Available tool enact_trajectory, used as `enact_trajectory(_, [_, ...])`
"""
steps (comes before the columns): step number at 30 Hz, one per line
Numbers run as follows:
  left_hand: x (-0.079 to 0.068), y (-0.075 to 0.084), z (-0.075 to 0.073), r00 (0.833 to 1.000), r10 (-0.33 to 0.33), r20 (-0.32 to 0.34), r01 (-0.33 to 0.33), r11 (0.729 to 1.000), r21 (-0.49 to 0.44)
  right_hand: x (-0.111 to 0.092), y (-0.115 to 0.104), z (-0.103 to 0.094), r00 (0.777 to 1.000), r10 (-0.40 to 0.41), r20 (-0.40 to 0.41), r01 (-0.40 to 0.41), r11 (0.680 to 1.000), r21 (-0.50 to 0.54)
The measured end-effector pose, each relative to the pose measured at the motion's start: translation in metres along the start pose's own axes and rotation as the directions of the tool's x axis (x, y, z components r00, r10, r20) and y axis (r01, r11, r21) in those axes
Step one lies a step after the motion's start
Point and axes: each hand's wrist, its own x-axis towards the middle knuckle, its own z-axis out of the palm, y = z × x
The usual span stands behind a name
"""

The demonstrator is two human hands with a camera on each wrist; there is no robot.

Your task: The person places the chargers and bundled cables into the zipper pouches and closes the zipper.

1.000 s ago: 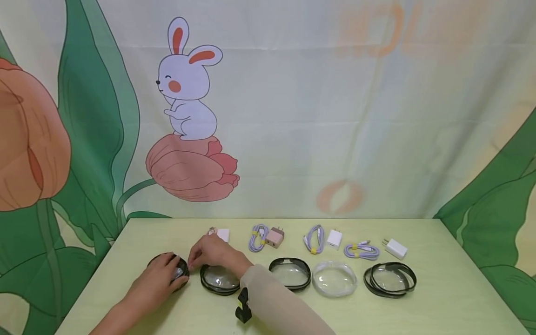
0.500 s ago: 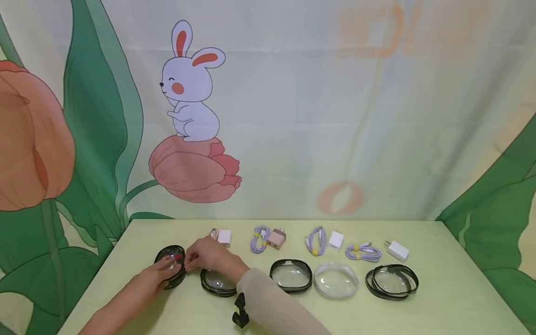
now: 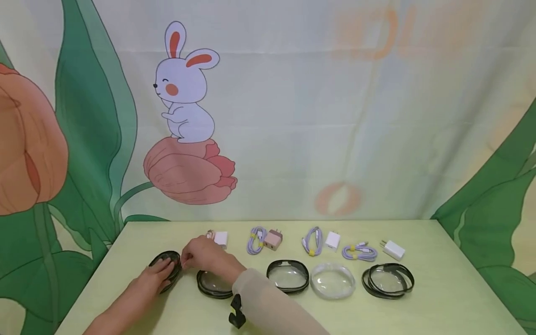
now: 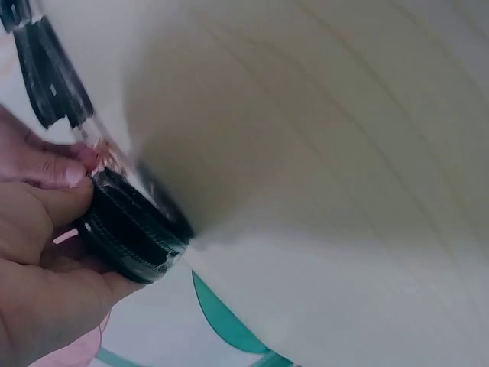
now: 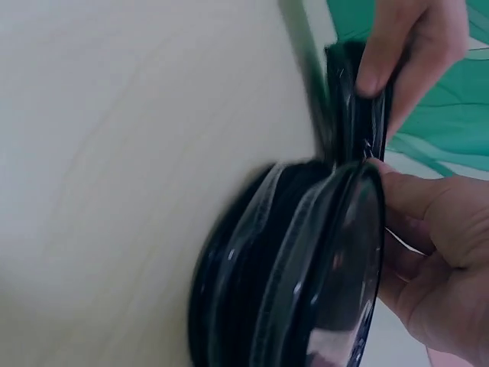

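Note:
A round, clear-topped pouch with black trim stands at the table's left. My left hand grips it, fingers over its top; in the left wrist view thumb and fingers clasp the pouch's black, zip-like side band. From the right, my right hand pinches at the same pouch's edge, with fingertips close together. What lies between them is hidden; a small coppery bit shows beside them. Just under my right wrist sits a second black-trimmed pouch, large in the right wrist view.
Further right stand a black-trimmed pouch, a clear one and another black-trimmed one. Behind them lie coiled lilac cables, a pink charger and white chargers. A printed curtain hangs behind the table.
My left hand has shifted its hold on the pouch, which has tilted about. My right hand stays pinched at its right edge. The other pouches have kept their places.

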Motion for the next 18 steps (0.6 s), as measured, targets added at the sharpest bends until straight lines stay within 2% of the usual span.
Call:
enact_trajectory(2, [-0.002,-0.002,-0.003,1.0,0.012,0.016,-0.012,1.0,-0.018,-0.001,0.003,0.001,1.0,0.018,-0.014,-0.018,1.0,0.025])
enact_trajectory(7, [-0.011,-0.008,-0.006,0.999,0.033,0.026,-0.032,0.999,-0.043,-0.002,0.001,0.006,1.0,-0.006,-0.012,0.006,1.0,0.017])
enact_trajectory(10, [-0.016,-0.009,-0.004,0.999,0.043,-0.03,-0.045,0.998,-0.053,-0.003,-0.003,0.008,0.999,-0.033,0.001,0.033,0.999,-0.003])
enact_trajectory(15, [-0.015,-0.007,-0.001,0.991,-0.01,-0.137,-0.002,0.996,-0.086,-0.003,-0.008,0.008,0.999,-0.049,0.014,0.049,0.999,-0.012])
enact_trajectory(18, [-0.011,-0.004,0.001,0.991,-0.052,-0.125,0.042,0.996,-0.077,-0.003,-0.009,0.007,0.999,-0.049,0.019,0.049,0.999,-0.01])
